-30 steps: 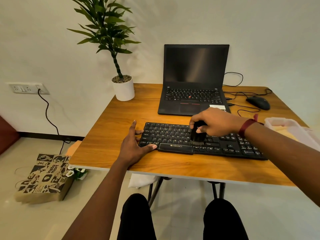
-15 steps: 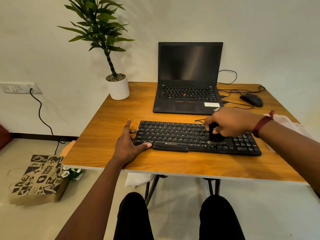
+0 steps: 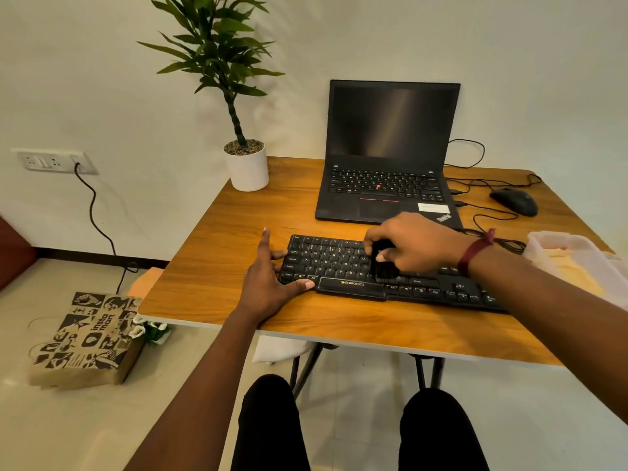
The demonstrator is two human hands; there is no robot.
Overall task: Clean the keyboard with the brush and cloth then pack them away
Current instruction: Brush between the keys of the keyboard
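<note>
A black keyboard [image 3: 339, 263] lies across the near part of the wooden table [image 3: 217, 246]. My right hand [image 3: 414, 243] is closed around a small black brush [image 3: 385, 266], whose bristles press on the keys near the keyboard's middle. My left hand [image 3: 268, 280] rests flat at the keyboard's left end, thumb on the front corner, fingers spread along the side. A clear plastic container [image 3: 564, 246] with a yellow cloth [image 3: 574, 270] inside sits at the right edge, partly behind my right forearm.
An open black laptop [image 3: 387, 158] stands behind the keyboard. A black mouse [image 3: 515, 201] and loose cables lie at the back right. A potted plant [image 3: 246, 164] occupies the back left corner. A printed paper bag [image 3: 85, 338] sits on the floor to the left.
My right hand swept the brush rightward along the keys and then back toward the middle. My left hand has stayed on the keyboard's left end.
</note>
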